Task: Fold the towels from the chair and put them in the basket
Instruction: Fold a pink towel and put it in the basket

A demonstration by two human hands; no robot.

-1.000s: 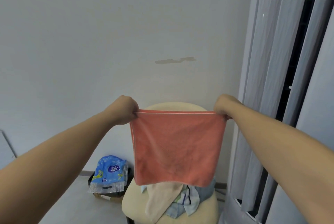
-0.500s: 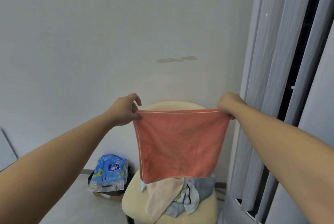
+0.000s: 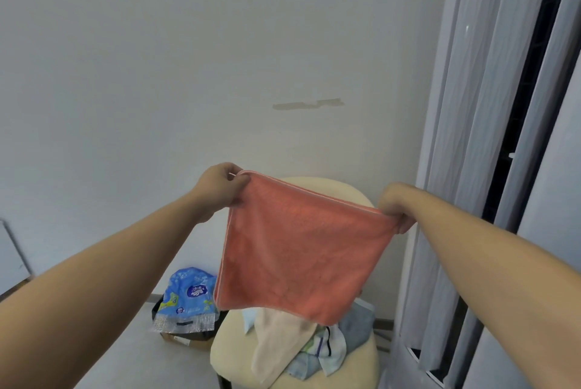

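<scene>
A coral towel (image 3: pixel 298 250) hung spread between left hand (image 3: pixel 220 190) and lower right hand (image 3: pixel 393 209); mixed towels (image 3: pixel 283 344) lay heaped beneath on a cream chair (image 3: pixel 229 354).

A single wide-angle view looks out from the person's head, facing forward and slightly down toward a plain white painted wall (image 3: pixel 188 58). The left hand (image 3: pixel 220 189) and right hand (image 3: pixel 394 209) reach away from the near bottom corners and hold a salmon-pink terry towel (image 3: pixel 298 247) at arm's reach, mid-frame. Farther off and lower stands a cream padded chair (image 3: pixel 229 354). Pale grey pleated curtains (image 3: pixel 465 137) bow along the right edge.
</scene>
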